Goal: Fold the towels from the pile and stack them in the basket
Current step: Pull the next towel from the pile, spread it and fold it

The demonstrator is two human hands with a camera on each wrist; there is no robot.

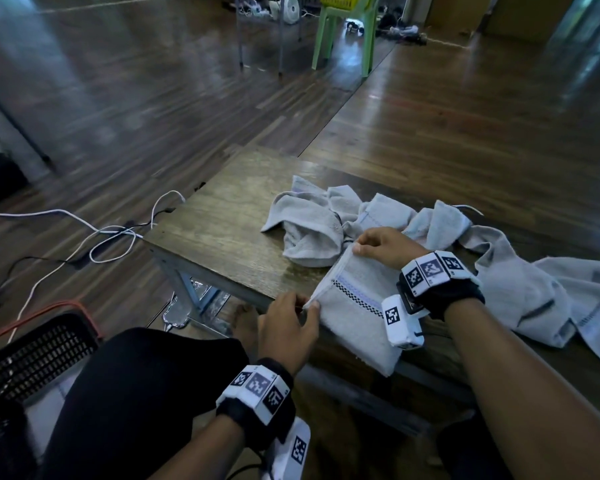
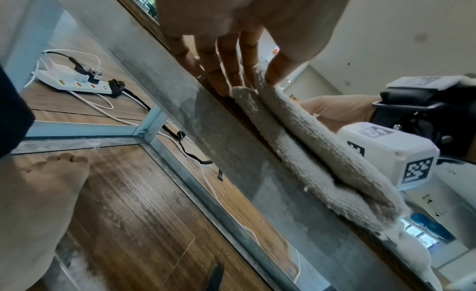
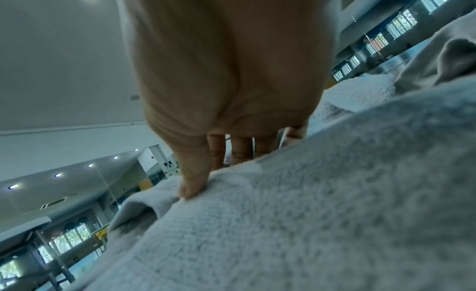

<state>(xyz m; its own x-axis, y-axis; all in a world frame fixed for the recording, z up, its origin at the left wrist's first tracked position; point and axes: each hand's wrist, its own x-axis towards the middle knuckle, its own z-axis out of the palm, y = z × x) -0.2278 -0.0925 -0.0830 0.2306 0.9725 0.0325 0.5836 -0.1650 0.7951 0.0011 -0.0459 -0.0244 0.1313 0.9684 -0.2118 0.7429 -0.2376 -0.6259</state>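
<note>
We see a grey folded towel (image 1: 357, 317) at the lower centre of the head view, lying on the near edge of the wooden table (image 1: 219, 216), one end hanging over that edge. The left hand (image 1: 286, 327) pinches the towel's near left corner, fingers (image 2: 276, 70) clamped on the cloth at the table edge. The right hand (image 1: 387, 245) pinches the far corner of the same hem, thumb pressed on top of the fabric. The pile of unfolded towels (image 1: 326, 220) lies just behind and runs to the right edge of the frame. A black basket (image 1: 35, 351) with an orange rim sits on the floor at lower left. A green chair (image 1: 347, 32) stands top centre.
</note>
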